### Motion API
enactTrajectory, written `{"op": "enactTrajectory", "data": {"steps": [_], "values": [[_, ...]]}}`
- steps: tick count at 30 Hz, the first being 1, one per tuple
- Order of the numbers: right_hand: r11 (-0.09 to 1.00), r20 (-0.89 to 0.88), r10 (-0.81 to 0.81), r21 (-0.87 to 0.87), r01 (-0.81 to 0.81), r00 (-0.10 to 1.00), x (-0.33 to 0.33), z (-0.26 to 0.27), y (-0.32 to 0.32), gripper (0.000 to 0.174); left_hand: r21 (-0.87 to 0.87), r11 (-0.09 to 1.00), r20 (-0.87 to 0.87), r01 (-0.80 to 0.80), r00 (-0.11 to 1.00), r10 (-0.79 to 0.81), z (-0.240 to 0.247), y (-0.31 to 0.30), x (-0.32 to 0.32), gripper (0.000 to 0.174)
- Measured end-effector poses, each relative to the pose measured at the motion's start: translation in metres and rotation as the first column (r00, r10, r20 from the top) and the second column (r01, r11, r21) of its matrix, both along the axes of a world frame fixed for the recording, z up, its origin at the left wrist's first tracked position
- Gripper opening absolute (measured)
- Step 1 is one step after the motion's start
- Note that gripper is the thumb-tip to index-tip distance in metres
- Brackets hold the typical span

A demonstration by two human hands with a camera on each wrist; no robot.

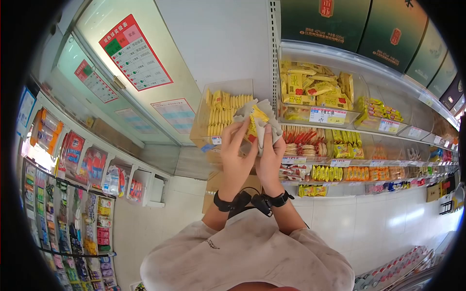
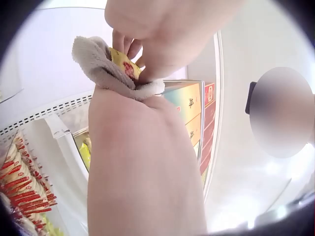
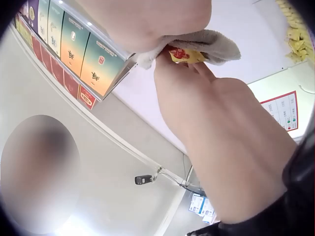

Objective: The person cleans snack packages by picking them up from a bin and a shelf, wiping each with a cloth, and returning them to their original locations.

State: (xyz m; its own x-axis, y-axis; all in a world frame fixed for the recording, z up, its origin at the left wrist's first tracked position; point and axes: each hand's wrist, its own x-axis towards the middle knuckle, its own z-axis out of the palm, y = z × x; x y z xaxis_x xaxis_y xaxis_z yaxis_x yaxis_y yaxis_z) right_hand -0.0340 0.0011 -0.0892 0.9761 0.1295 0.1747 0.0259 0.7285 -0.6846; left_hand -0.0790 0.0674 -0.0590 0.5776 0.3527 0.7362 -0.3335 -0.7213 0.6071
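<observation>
My left hand [image 1: 237, 150] pinches a small yellow snack packet [image 1: 257, 117] with red print, fingers along its left side. Beside it, my right hand [image 1: 268, 157] grips a grey cloth [image 1: 265, 106], thumb pointing up over it. The cloth wraps behind and around the packet. In the left wrist view the cloth [image 2: 98, 64] bunches against the packet [image 2: 123, 63], and fingertips show behind it. From the right wrist, the packet's red mark [image 3: 179, 53] shows between the hands, under a fold of cloth [image 3: 224, 49]. Both hands are held up before the shelves.
A clear bin [image 1: 196, 127] of upright yellow packets stands just beyond the hands. To the right, shelves carry a bin of larger yellow packets [image 1: 318, 87] and several rows of snacks. Large green boxes [image 1: 323, 24] sit above. A glass door [image 1: 145, 53] is at left.
</observation>
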Motion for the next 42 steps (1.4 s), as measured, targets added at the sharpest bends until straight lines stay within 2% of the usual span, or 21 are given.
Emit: {"op": "enactTrajectory", "data": {"steps": [2, 5, 8, 11, 14, 17, 20, 23, 26, 28, 29, 33, 35, 38, 41, 42], "values": [[0.995, -0.018, 0.089, 0.036, -0.088, 0.996, 0.007, -0.006, -0.005, 0.029, -0.005, 0.998, -0.022, 0.06, 0.998, -0.06, 0.001, -0.001, 0.0, 0.044], [0.994, 0.005, 0.097, -0.054, -0.097, 0.995, 0.01, -0.004, -0.01, 0.027, 0.027, 0.983, -0.103, 0.182, 0.979, -0.179, -0.006, 0.008, -0.002, 0.037], [0.983, 0.024, 0.182, 0.004, -0.182, 0.983, 0.018, -0.006, -0.015, 0.023, 0.048, 0.973, -0.109, 0.225, 0.97, -0.219, -0.006, 0.012, -0.002, 0.03], [0.989, -0.008, 0.126, 0.082, -0.125, 0.992, 0.017, -0.004, -0.01, 0.022, -0.09, 0.989, -0.043, 0.12, 0.991, -0.124, -0.006, -0.001, 0.001, 0.028], [0.999, 0.009, 0.004, 0.04, -0.005, 1.0, 0.016, -0.004, -0.008, 0.022, -0.315, 0.93, 0.054, 0.188, 0.982, -0.18, -0.013, -0.003, 0.003, 0.027], [0.995, -0.057, 0.001, 0.103, 0.005, 0.998, 0.018, -0.008, -0.006, 0.022, -0.136, 0.983, 0.068, 0.123, 0.991, -0.115, -0.012, 0.002, 0.003, 0.027], [0.995, -0.131, 0.018, 0.099, -0.005, 0.991, 0.02, -0.009, -0.01, 0.023, -0.146, 0.983, 0.028, 0.111, 0.994, -0.108, -0.01, 0.005, 0.003, 0.027], [0.997, -0.119, -0.012, 0.08, 0.021, 0.993, 0.019, -0.002, -0.012, 0.025, 0.002, 1.0, 0.03, -0.001, 1.0, 0.001, -0.016, 0.009, 0.005, 0.026], [0.99, 0.007, -0.099, -0.097, 0.099, 0.995, 0.014, 0.001, -0.011, 0.025, -0.073, 0.997, -0.017, 0.008, 1.0, -0.01, -0.018, 0.006, 0.004, 0.031], [0.972, 0.091, -0.09, -0.207, 0.107, 0.992, 0.014, -0.005, -0.011, 0.026, -0.168, 0.985, -0.017, 0.035, 0.999, -0.038, -0.016, 0.002, 0.005, 0.035], [0.959, 0.131, -0.082, -0.261, 0.114, 0.988, 0.015, -0.007, -0.011, 0.027, -0.215, 0.975, -0.016, 0.047, 0.999, -0.052, -0.015, 0.001, 0.005, 0.037], [0.903, 0.4, 0.059, -0.413, 0.123, 0.915, 0.016, 0.002, -0.01, 0.037, -0.216, 0.967, -0.018, 0.138, 0.989, -0.145, -0.035, 0.013, 0.007, 0.033], [0.833, 0.298, 0.176, -0.554, 0.02, 0.938, 0.015, 0.004, -0.021, 0.041, -0.272, 0.945, -0.02, 0.181, 0.981, -0.194, -0.027, 0.009, 0.004, 0.029], [0.83, 0.234, 0.231, -0.554, -0.066, 0.944, 0.018, 0.011, -0.023, 0.041, -0.399, 0.884, -0.071, 0.245, 0.953, -0.296, -0.029, 0.015, 0.002, 0.027], [0.809, 0.202, 0.279, -0.576, -0.117, 0.939, 0.025, 0.0, -0.024, 0.038, -0.308, 0.931, -0.059, 0.196, 0.973, -0.224, -0.022, 0.012, -0.001, 0.024], [0.797, 0.192, 0.306, -0.588, -0.14, 0.933, 0.026, -0.003, -0.024, 0.036, -0.337, 0.923, -0.047, 0.186, 0.976, -0.214, -0.024, 0.014, -0.002, 0.022]]}}
